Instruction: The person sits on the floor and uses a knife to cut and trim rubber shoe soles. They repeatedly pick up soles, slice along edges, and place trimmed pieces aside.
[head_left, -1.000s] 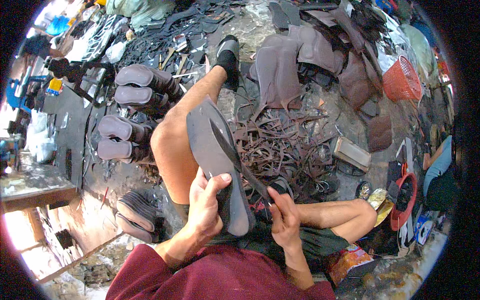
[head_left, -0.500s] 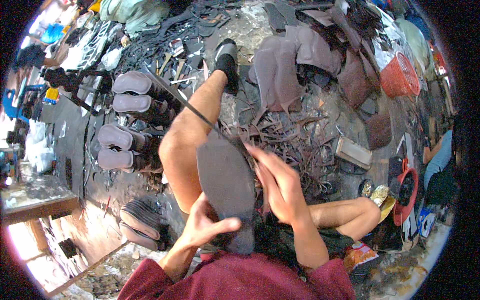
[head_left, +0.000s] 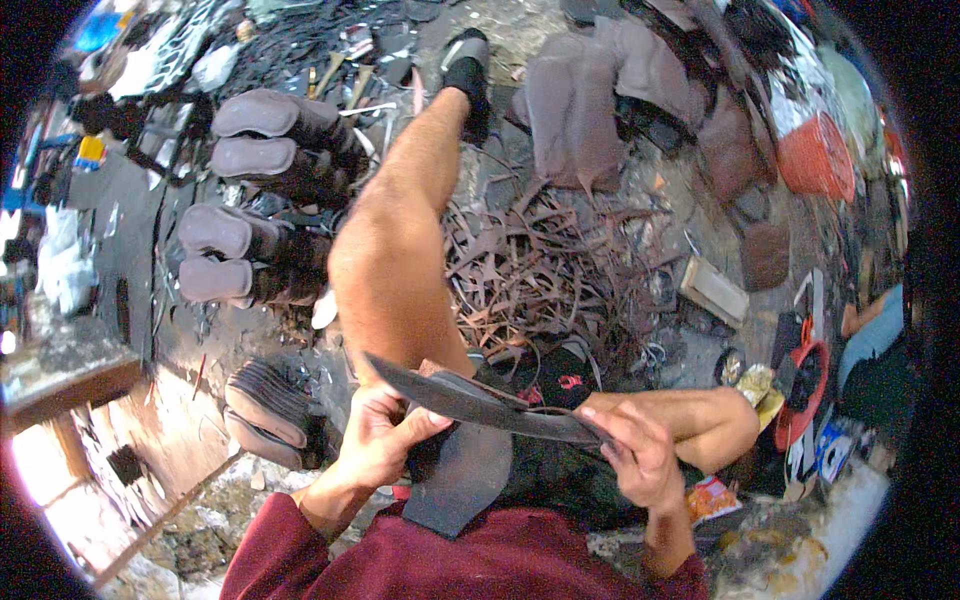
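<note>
Between my hands is a dark grey shoe sole (head_left: 480,408), turned nearly edge-on above my lap. Brown material shows along its far edge. My left hand (head_left: 385,430) grips the left end, thumb lying across the near side. At the other end, my right hand (head_left: 640,455) has its fingers curled round the sole's tip; whether it also holds a tool cannot be made out. A flat dark grey piece (head_left: 462,480) hangs below the sole against my shirt; I cannot tell if the two are joined.
Brown offcut strips (head_left: 540,270) lie heaped beyond my lap. Several grey-soled shoe pieces (head_left: 250,160) stand at the left, and striped soles (head_left: 265,410) lie nearer. Moulded brown sheets (head_left: 575,110), a red basket (head_left: 818,155) and a whitish block (head_left: 713,290) are to the right.
The sole has tipped from broad face up to nearly edge-on. My right hand has moved right and nearer to me. The long dark strip over my leg no longer shows there.
</note>
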